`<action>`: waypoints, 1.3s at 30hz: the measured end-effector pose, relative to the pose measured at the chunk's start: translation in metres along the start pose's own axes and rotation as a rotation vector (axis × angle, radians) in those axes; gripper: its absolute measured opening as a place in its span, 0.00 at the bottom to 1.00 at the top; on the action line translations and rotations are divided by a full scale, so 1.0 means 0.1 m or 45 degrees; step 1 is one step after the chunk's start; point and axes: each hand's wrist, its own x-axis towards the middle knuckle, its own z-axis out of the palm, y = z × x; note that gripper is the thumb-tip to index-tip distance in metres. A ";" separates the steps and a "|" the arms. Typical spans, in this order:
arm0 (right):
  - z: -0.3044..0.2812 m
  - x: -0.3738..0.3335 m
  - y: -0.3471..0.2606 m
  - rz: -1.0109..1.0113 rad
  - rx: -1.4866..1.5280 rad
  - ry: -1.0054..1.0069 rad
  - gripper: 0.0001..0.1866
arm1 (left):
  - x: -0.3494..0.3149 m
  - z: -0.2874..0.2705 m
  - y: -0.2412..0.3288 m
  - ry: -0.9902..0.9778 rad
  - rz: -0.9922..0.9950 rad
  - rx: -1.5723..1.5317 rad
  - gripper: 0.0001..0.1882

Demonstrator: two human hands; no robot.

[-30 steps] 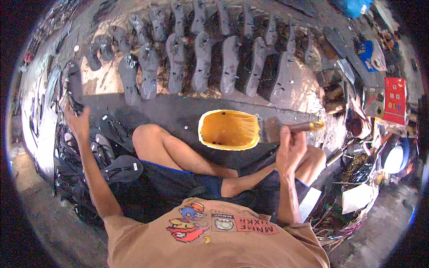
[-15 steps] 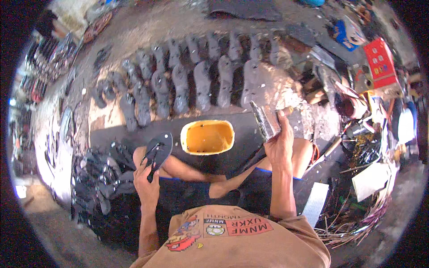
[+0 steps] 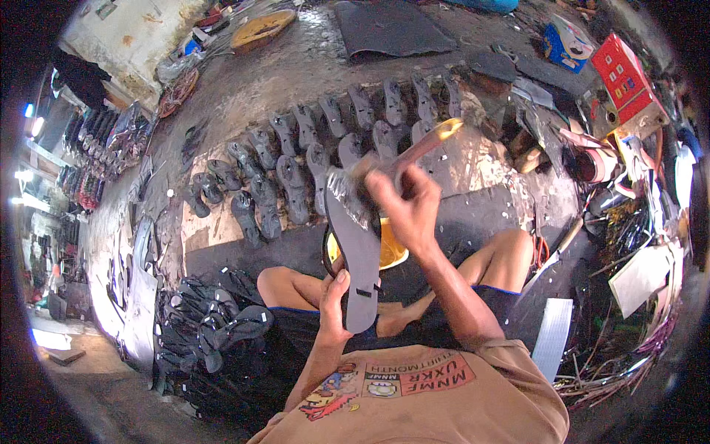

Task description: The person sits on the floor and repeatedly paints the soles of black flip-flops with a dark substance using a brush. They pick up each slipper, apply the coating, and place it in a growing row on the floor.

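A grey flip-flop [image 3: 353, 248] is held up in front of me with its underside showing and its toe end pointing away. My left hand [image 3: 336, 300] is closed on its left edge near the heel. A wooden-handled brush [image 3: 433, 144] is gripped in my right hand [image 3: 408, 207], its bristle end blurred against the toe end of the sole. Wet, shiny streaks show on the sole there. Behind the flip-flop, partly hidden, stands a yellow tub [image 3: 393, 248]. Dark soles [image 3: 296, 189] lie in rows beyond it, and black flip-flops [image 3: 222, 329] are heaped by my left knee.
A dark mat [image 3: 237, 266] lies under the tub. At the right are a red box [image 3: 625, 78], a blue-and-white box [image 3: 568, 46], scissors [image 3: 542, 251] and a heap of scraps. A dark sheet [image 3: 392, 29] lies on the far floor.
My left hand has brought the flip-flop to the middle and turned it underside up. My right hand has moved left, bringing the brush onto its sole. The view has shifted too.
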 end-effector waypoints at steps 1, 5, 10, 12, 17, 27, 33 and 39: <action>-0.01 0.08 -0.02 -0.016 0.146 0.200 0.09 | -0.06 -0.01 -0.02 -0.031 0.005 -0.035 0.29; -0.17 -0.28 -0.09 0.050 0.055 -0.050 0.13 | -0.04 -0.13 -0.02 0.021 -0.057 -0.066 0.31; -0.16 0.03 -0.37 -0.008 -0.030 0.260 0.12 | -0.07 -0.23 -0.10 -0.094 -0.080 0.292 0.30; -0.18 0.21 -0.25 0.032 0.132 0.292 0.11 | -0.08 -0.21 -0.10 -0.072 -0.014 0.149 0.26; -0.05 -0.75 -0.33 0.013 0.074 0.163 0.18 | 0.39 -0.11 0.12 0.042 0.189 -0.278 0.27; -0.01 -0.71 -0.44 -0.255 -0.222 -0.003 0.21 | 0.47 0.06 0.16 0.016 0.292 -0.175 0.29; -0.36 -0.18 0.11 0.027 -0.138 0.400 0.11 | 0.64 0.07 0.12 0.047 0.292 -0.124 0.27; -0.80 -0.82 -0.21 0.281 -0.106 0.119 0.12 | 1.38 0.65 0.20 0.006 0.293 -0.001 0.27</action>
